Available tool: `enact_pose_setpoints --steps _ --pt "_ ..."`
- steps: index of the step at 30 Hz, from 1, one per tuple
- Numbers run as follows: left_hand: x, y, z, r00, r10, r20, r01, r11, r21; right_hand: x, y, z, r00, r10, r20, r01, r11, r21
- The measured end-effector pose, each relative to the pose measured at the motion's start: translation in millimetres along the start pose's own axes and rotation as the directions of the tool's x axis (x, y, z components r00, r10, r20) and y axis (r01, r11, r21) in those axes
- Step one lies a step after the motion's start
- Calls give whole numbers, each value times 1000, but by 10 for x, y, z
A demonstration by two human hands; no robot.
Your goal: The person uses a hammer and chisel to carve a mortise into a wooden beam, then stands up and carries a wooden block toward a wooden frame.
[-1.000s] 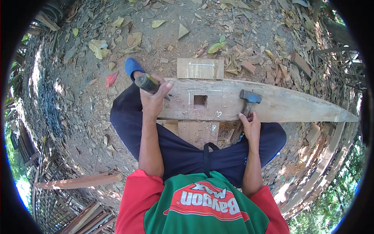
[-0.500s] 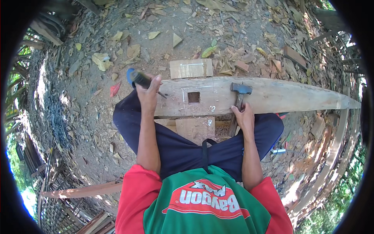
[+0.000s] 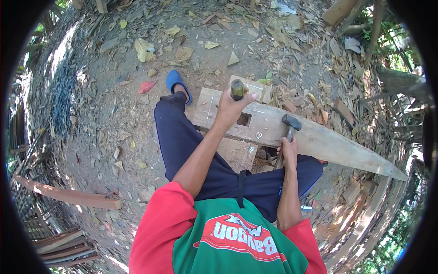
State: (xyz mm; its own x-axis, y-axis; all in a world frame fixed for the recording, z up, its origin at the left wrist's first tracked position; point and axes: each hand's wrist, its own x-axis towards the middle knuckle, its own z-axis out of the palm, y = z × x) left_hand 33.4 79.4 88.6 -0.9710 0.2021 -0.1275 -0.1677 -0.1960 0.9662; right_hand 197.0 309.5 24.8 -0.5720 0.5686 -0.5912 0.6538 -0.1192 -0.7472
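Observation:
My left hand is closed around the dark olive handle of a chisel, held upright over the plank, so its blade is hidden from above. Just right of this hand, a square hole is cut in the long pale wooden plank. White marking lines run around the hole. My right hand grips the wooden handle of a hammer. The hammer's metal head rests on or hangs just above the plank; which one I cannot tell.
Wood blocks support the plank from below, one pale block near my legs. My left foot wears a blue clog beside the plank's end. A reddish board lies at left, stacked planks at lower left. Dry leaves and chips litter the ground.
My left hand has brought the chisel rightward from beyond the plank's left end to beside the hole. The hammer remains in my right hand. The whole view has turned, so the plank now slants.

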Motion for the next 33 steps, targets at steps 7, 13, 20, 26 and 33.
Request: enact_pose_setpoints --steps 7,13,20,26,33 --pt "-29 -287 65 981 -106 162 119 990 -77 -626 -681 78 943 -331 -20 331 939 96" --pt "13 -508 119 931 -159 330 142 987 73 -959 -1379 92 875 -480 72 465 871 157" --pt "18 -599 75 912 -208 355 214 977 21 -1130 -1390 176 874 -458 164 436 886 156" --pt "50 -665 -32 901 -213 377 184 976 113 -1247 -1181 166 902 -371 222 341 926 162" --pt "-94 -562 24 904 -201 376 195 979 54 -1454 -1477 73 867 -456 200 442 890 112"
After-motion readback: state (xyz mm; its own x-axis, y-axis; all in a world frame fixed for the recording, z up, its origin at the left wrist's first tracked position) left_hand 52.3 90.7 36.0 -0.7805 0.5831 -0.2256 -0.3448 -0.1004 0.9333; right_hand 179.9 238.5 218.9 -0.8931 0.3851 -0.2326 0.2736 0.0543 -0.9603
